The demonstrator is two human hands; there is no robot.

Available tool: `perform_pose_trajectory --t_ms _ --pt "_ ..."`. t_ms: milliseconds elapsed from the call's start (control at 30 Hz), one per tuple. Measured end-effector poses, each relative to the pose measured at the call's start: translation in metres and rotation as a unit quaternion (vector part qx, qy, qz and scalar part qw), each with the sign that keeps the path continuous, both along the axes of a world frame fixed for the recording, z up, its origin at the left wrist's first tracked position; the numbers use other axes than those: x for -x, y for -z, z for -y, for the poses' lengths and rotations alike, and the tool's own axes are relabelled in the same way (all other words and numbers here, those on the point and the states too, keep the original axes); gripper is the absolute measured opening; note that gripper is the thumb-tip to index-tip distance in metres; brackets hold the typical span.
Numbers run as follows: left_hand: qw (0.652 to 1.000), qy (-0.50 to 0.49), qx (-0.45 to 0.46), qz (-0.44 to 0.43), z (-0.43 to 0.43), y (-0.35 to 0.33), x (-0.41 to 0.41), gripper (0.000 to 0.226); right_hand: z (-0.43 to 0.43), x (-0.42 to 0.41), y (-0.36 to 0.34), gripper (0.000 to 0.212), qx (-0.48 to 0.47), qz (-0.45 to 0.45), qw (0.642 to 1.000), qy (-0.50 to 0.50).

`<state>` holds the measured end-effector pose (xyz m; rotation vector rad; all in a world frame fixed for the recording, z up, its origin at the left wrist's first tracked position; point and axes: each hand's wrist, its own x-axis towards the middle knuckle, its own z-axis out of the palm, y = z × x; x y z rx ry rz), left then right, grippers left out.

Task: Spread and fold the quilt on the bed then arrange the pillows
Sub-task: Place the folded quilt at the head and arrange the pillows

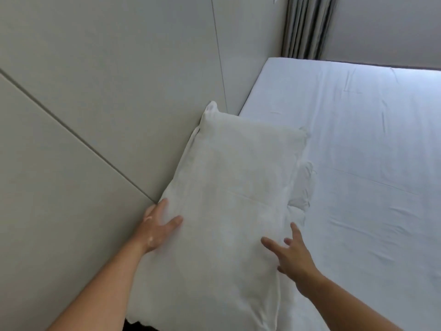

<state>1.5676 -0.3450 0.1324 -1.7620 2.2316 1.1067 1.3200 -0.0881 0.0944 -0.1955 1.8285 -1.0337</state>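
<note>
**Fingers straight on both hands, both at the pillow**

Fingers (164, 203) of the left hand (157, 225): straight, not curled. The thumb lies flat on the front face of the pillow (229, 187) and the index runs up its left long edge. The rest are hidden between the pillow and the wall panel (95, 96). No visible pinch.

Right hand (294, 259): wide open, fingers spread, holds nothing. The tips sit over the pillow's lower right face, near its right edge. Blurred, so cannot tell whether they touch or sit just above.

Pillow: white, rectangular, at the head end of the bed (358, 151), left long edge against the wall panel. Its long axis runs from the near end by the forearms away up the frame, parallel to the panel. The far short end points away from the camera, with its left corner peaked.

Second pillow (304, 187): also white, under or behind the first. Only a crumpled strip shows past the first one's right edge, touching it.

Bed: white cover, flat, a few shallow creases and one long fold line across. Brighter at the far right. Sheet or quilt, cannot tell.

Room: pale grey panels with thin dark seams (71, 137), one diagonal in frame and one near-vertical. A grey pleated curtain (305, 27) hangs in the far corner beyond the bed, with plain wall (381, 27) right of it. A dark gap (139, 327) shows under the pillow's near end.
</note>
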Motion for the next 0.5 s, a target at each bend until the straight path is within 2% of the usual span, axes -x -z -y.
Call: perform_pose_trajectory --t_ms 33,167,233,333,500 --pt "1.0 0.009 0.003 -0.004 0.008 0.002 0.014 0.096 0.009 0.007 0.0 0.127 0.009 -0.013 1.0 -0.007" --pt "1.0 -0.018 -0.009 0.0 0.035 0.02 0.055 0.121 0.036 0.02 0.001 0.122 -0.001 -0.048 0.997 -0.065" --pt "0.999 -0.014 -0.001 0.046 0.036 0.038 0.065 0.117 0.046 0.019 0.006 0.121 -0.01 -0.078 0.991 -0.112" --pt "0.991 0.017 0.036 0.13 0.026 0.059 0.07 0.1 0.056 0.013 0.017 0.118 -0.025 -0.124 0.978 -0.164" --pt "0.986 0.024 0.038 0.157 0.035 0.07 0.071 0.099 0.06 -0.001 0.034 0.116 -0.048 -0.138 0.974 -0.173"
